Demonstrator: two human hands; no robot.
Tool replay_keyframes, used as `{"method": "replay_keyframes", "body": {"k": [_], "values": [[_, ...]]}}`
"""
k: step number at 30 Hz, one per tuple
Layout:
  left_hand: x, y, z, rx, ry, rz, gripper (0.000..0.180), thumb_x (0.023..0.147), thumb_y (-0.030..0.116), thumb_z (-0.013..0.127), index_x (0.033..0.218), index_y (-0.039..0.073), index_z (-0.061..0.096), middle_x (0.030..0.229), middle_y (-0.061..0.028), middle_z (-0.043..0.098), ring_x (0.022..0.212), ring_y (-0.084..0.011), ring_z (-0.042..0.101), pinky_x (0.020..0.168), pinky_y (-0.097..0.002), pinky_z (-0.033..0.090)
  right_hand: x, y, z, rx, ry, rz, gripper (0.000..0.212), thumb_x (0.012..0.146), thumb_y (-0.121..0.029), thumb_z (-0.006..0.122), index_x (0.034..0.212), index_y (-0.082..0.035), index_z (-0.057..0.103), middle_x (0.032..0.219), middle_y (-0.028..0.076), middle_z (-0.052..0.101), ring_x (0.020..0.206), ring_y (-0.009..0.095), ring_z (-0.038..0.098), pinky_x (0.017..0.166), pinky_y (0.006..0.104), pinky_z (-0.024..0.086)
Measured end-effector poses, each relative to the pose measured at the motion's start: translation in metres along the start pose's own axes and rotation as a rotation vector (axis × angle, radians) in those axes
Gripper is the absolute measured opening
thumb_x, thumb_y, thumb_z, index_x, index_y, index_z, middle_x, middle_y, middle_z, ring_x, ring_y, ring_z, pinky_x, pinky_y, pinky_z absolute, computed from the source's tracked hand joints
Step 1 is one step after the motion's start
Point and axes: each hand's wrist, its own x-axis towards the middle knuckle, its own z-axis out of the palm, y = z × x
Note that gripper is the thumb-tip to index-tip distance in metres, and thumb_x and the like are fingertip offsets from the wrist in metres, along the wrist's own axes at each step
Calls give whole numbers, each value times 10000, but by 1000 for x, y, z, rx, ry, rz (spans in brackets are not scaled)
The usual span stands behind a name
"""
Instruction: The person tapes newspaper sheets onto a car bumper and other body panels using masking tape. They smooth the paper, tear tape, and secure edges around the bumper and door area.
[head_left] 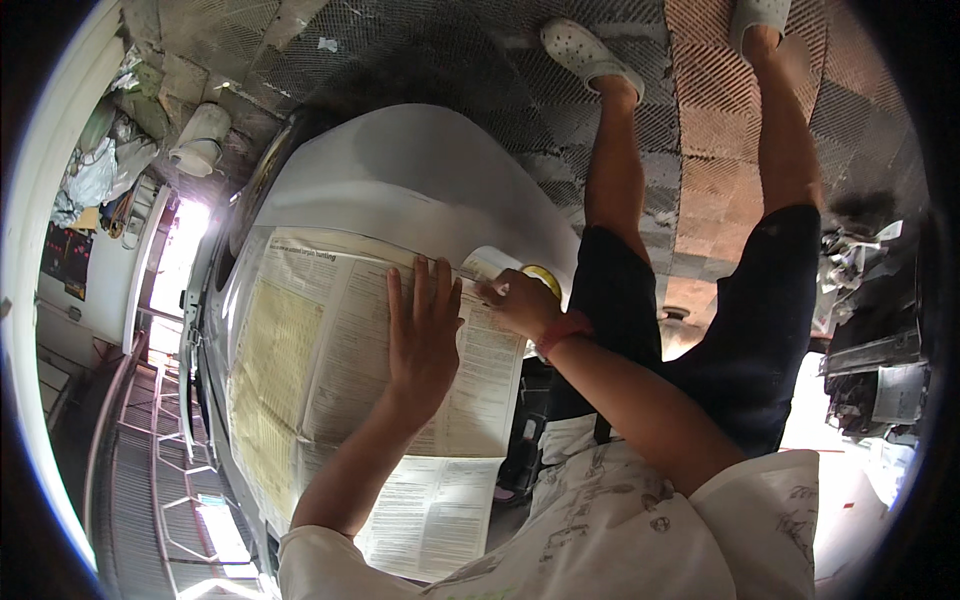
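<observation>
Sheets of newspaper cover part of a smooth grey car body panel. A narrow pale strip of tape runs along the paper's far edge. My left hand lies flat on the sheet, fingers stretched toward that edge. To its right, my right hand is closed at the paper's corner, its fingertips slightly blurred. A yellow-rimmed roll of tape shows right behind its knuckles, partly hidden by the hand, which appears to grip it. A red band circles the right wrist.
Another person's legs in dark shorts and pale clogs stand on the patterned floor at right. A white bucket and plastic-wrapped items are at far left. Dark parts and clutter line the right side.
</observation>
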Motion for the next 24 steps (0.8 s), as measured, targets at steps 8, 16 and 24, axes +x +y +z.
{"method": "replay_keyframes", "body": {"k": [8, 16, 24], "values": [[-1, 20, -3, 44, -14, -136, 636, 1043, 422, 656, 1550, 43, 596, 1732, -169, 361, 1650, -401, 218, 1352, -668, 102, -40, 9, -127, 114, -1, -120, 697, 1098, -542, 606, 1529, 3, 552, 1405, 244, 712, 1341, 369, 667, 1115, 409, 517], [31, 105, 27, -410, 22, -511, 651, 1101, 443, 537, 1614, 43, 525, 1818, -200, 192, 1699, -403, 46, 1348, -645, -14, -120, -50, -309, 133, 155, -132, 557, 1134, -491, 595, 1545, -115, 587, 1309, 63, 735, 1110, 151, 682, 860, 318, 549], [73, 180, 47, -1639, 690, -812, 638, 1117, 384, 571, 1628, 13, 476, 1695, -299, 414, 1582, -475, 376, 1314, -513, 305, -208, -86, -415, -135, 466, -147, 476, 1148, -404, 602, 1509, -95, 618, 1197, 53, 748, 937, 116, 707, 716, 259, 556]]}}
